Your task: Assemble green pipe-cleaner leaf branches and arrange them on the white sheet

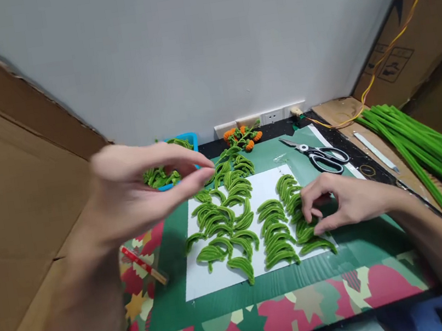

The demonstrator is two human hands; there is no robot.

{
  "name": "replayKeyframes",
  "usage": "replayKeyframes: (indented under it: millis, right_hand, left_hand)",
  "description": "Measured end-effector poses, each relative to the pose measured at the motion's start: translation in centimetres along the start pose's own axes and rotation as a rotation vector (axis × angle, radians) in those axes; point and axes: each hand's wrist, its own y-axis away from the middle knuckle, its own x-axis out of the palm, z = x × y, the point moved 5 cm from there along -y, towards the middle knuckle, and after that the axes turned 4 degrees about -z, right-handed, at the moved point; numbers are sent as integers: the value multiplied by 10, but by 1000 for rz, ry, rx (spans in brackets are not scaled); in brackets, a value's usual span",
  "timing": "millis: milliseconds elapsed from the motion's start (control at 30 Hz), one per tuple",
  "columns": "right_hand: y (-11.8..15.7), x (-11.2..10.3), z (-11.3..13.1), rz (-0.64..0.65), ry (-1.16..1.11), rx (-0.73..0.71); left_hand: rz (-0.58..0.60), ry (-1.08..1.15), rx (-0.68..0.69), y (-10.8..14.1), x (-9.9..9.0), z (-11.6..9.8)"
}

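Rows of curved green fuzzy leaf pieces (276,234) lie on a white sheet (257,185) over a green mat. My left hand (145,190) is raised above the sheet's left side, thumb and forefinger tips pressed together; anything between them is too small to make out. Over the right column of leaf pieces, my right hand (335,204) is lowered, with thumb and forefinger curled and their tips apart. Its fingertips are at the pieces, and nothing is seen held in it.
Black-handled scissors (321,156), orange flowers on green stems (244,137) and a blue basket (190,138) of green pieces stand toward the back. Long green stems (430,151) and a white tool (375,152) lie right. A red-wrapped packet (143,264) lies left.
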Motion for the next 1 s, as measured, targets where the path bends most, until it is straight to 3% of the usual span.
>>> replayKeyframes:
  millis: [67, 167, 233, 333, 433, 567, 800, 1000]
  right_hand:
    - [0, 8, 0, 28, -31, 24]
    - [-3, 18, 6, 15, -75, 20]
    - [-6, 18, 7, -82, -58, 13]
    - [-8, 8, 2, -292, 67, -1]
    - [-10, -1, -2, -460, 236, -31]
    - [-23, 2, 7, -506, 372, -87]
    - [-82, 38, 42, -184, 538, -153]
    - [-106, 64, 45, -46, 649, -167]
  left_hand:
    - [101, 21, 72, 4, 27, -3]
    - [256, -24, 3, 23, 70, 15]
    - [320, -89, -38, 41, 91, 30]
    - [351, -146, -109, 69, 108, 47]
    - [348, -179, -178, 88, 111, 52]
    - [321, -114, -178, 100, 102, 47]
    - [421, -164, -26, 109, 102, 47]
    - [393, -210, 3, 112, 88, 50]
